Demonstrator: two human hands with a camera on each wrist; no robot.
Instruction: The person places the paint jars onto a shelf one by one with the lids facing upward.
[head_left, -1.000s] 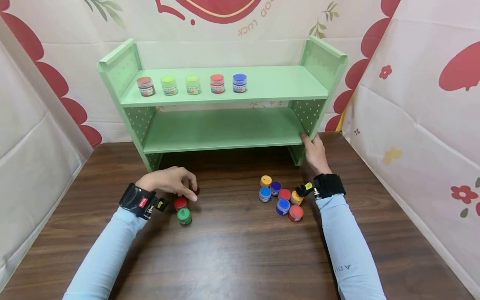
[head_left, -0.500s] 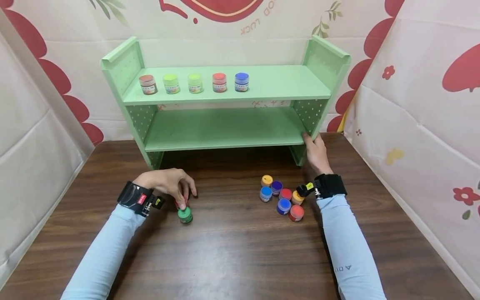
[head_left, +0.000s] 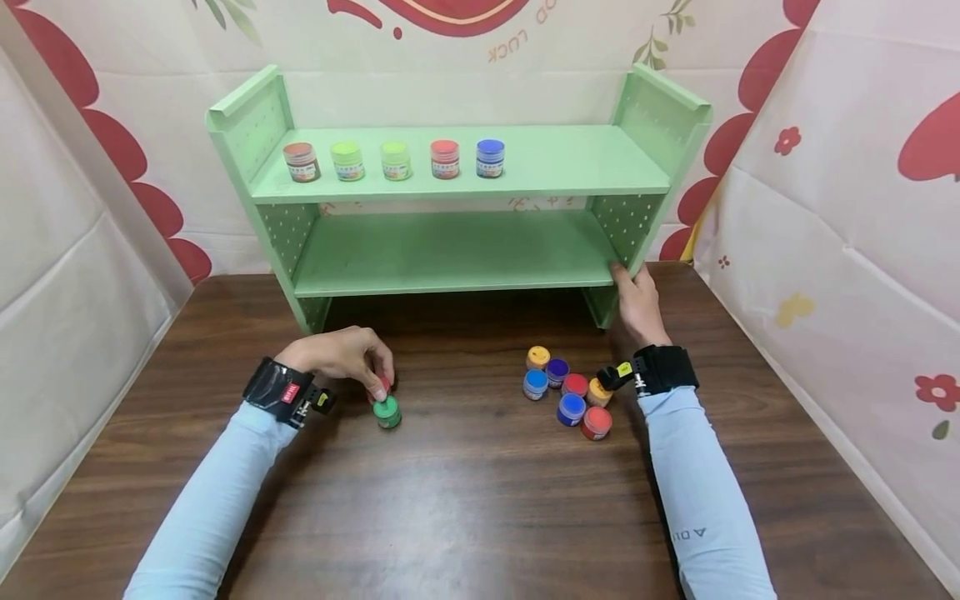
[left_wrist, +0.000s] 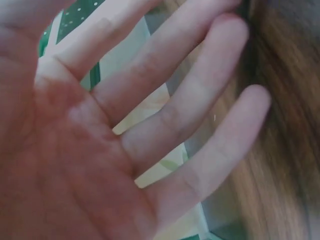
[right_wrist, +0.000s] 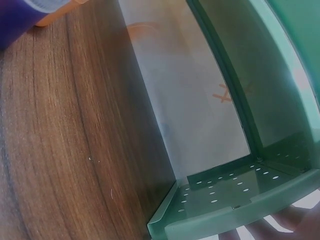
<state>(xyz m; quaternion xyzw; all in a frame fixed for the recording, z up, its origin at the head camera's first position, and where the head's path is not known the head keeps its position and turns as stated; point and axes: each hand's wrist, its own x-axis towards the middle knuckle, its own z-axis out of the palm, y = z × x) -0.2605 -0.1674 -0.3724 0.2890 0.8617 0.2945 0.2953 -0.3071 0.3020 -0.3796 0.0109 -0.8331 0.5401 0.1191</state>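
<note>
On the left side, an arm in a light blue sleeve (head_left: 213,500) comes over the brown worktop (head_left: 465,508), with a black wrist band (head_left: 279,392) around it. The left hand (head_left: 345,357) is low above the wood. Its thumb and forefinger are nearly closed and pinch a small red jar (head_left: 385,384), of which only a little red is visible. In the left wrist view, the fingers (left_wrist: 220,145) are bent lightly, with gaps between them. Just in front of the red jar, nearer to the person, there stands a green jar (head_left: 387,412); whether the thumb also touches it, I cannot tell.

Behind these is a pale green shelf (head_left: 457,250) with two boards. On its upper board stands a row of five jars (head_left: 396,161): one brownish, two lime green, one red and one blue, from left to right.

More to the right, a cluster of seven jars (head_left: 574,386) is close together on the worktop, with yellow, purple, blue and red lids.

At the right, the right hand (head_left: 639,308) is curled around the shelf's right side panel, gripping it near the lower board; the thumb lies on the inner side.
</note>
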